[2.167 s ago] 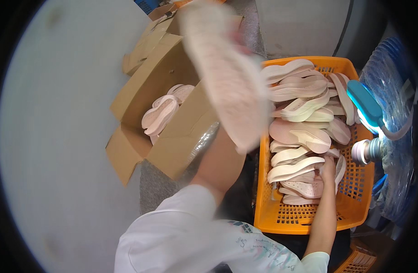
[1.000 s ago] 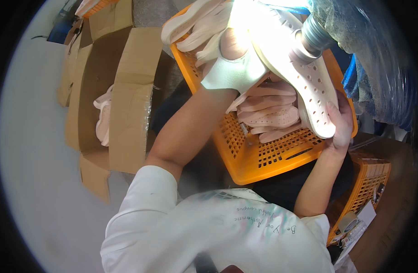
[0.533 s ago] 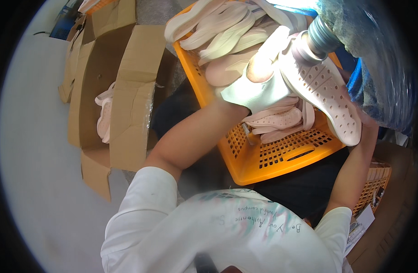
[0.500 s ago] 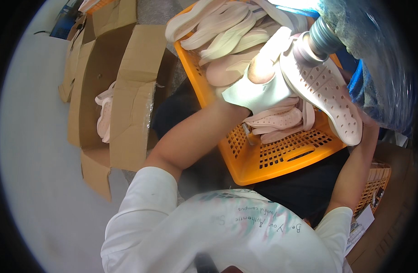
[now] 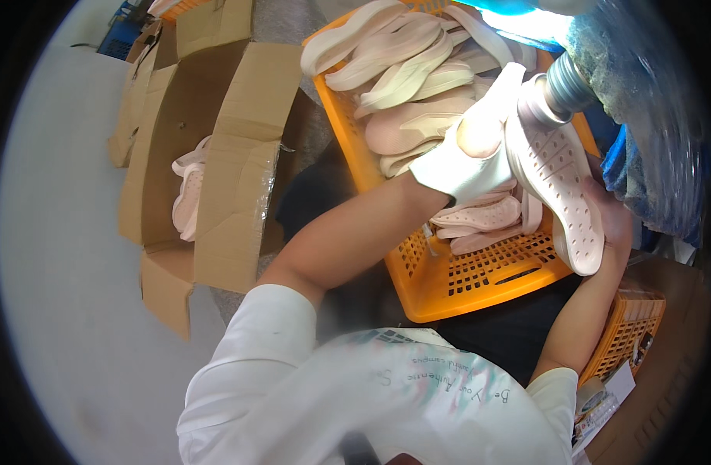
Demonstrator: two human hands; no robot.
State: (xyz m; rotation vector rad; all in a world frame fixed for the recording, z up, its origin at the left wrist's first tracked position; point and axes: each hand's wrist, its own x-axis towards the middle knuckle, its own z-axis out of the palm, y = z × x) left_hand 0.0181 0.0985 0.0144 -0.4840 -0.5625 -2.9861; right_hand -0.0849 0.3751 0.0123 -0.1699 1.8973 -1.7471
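Note:
A pale pink shoe sole (image 5: pixel 563 182) dotted with small holes is held between my two hands, tilted, under a bright light. My left hand (image 5: pixel 483 143), in a white glove with bare skin showing at its back, grips the sole's far end; its fingertips are lost in glare. My bare right hand (image 5: pixel 609 209) closes round the sole's right side near the lower end, fingers partly hidden behind it. A ribbed grey metal cylinder (image 5: pixel 570 84) lies against or just over the sole's upper end; I cannot tell whether they touch.
An orange plastic basket (image 5: pixel 491 291) sits below my hands, with several pale soles (image 5: pixel 402 58) piled in it. To the left stands an open cardboard box (image 5: pixel 235 167) holding pink soles (image 5: pixel 189 194). Clear plastic sheeting (image 5: pixel 657 116) hangs at right above another orange basket (image 5: pixel 623 329).
The sole has tipped more upright, its lower end moving down and slightly left. My right hand moved left with it. The whole view shifted a little, and both hands keep their grip.

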